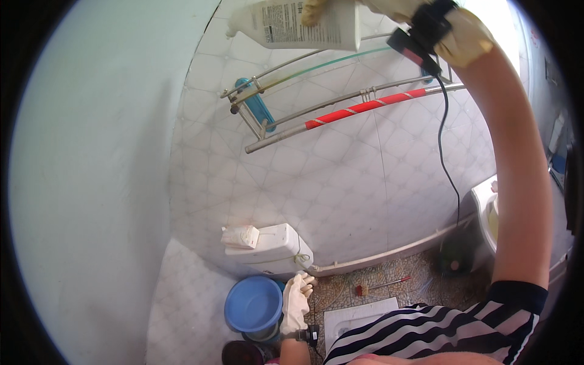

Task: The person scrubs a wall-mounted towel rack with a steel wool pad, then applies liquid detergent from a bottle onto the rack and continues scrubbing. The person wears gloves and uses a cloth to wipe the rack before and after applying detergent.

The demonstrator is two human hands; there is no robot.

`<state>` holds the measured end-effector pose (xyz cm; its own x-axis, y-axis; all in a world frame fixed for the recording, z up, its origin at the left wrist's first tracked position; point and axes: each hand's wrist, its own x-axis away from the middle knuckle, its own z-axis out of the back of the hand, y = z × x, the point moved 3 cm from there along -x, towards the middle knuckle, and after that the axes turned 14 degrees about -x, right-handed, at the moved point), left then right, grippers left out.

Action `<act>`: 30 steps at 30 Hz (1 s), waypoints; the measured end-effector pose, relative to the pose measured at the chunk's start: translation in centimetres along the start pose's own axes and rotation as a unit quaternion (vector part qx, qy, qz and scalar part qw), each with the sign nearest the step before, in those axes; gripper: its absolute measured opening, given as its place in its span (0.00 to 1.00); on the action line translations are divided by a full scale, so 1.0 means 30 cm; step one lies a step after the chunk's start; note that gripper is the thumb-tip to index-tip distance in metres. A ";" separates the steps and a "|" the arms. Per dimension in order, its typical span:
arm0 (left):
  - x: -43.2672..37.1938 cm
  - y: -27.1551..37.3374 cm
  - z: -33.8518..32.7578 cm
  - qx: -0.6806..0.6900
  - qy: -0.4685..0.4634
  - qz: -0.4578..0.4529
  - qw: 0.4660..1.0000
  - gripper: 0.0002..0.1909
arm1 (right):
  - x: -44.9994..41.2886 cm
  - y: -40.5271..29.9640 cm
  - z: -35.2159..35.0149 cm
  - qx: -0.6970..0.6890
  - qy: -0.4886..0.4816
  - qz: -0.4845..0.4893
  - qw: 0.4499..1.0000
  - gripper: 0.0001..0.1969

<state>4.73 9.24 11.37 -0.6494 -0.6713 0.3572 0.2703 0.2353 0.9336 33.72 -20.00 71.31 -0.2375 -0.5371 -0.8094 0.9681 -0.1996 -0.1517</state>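
My right hand (315, 11), in a pale rubber glove, is raised at the top of the view and grips a white plastic bottle (292, 27). The bottle lies nearly sideways, its narrow neck to the left, and bears printed writing. Just beneath it runs a wall shelf of glass and metal rails (315, 73), with a bar partly wrapped in red. Low down, my left hand (299, 294), gloved too, hangs beside a blue plastic basin (253, 303) with its fingers loosely bent and nothing seen in them. Each wrist carries a black strapped device.
A white toilet cistern (273, 248) tied with cord bears a tissue pack (240, 237). On the pebble-patterned floor are a red-headed brush (383, 285) and a squat toilet pan (360, 315). A washbasin (486, 205) stands right. A pipe (392, 253) runs along the wall's foot.
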 end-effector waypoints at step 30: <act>0.013 -0.432 0.183 0.064 0.099 0.070 0.991 0.23 | -0.276 0.064 -0.300 -0.026 -0.119 0.061 0.991 0.27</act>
<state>-2.92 9.79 -0.44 -0.4565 -0.7469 0.4835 0.2476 0.4153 0.8753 38.27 -8.58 72.62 -0.1238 -0.7337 -0.6681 0.9922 -0.0813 -0.0946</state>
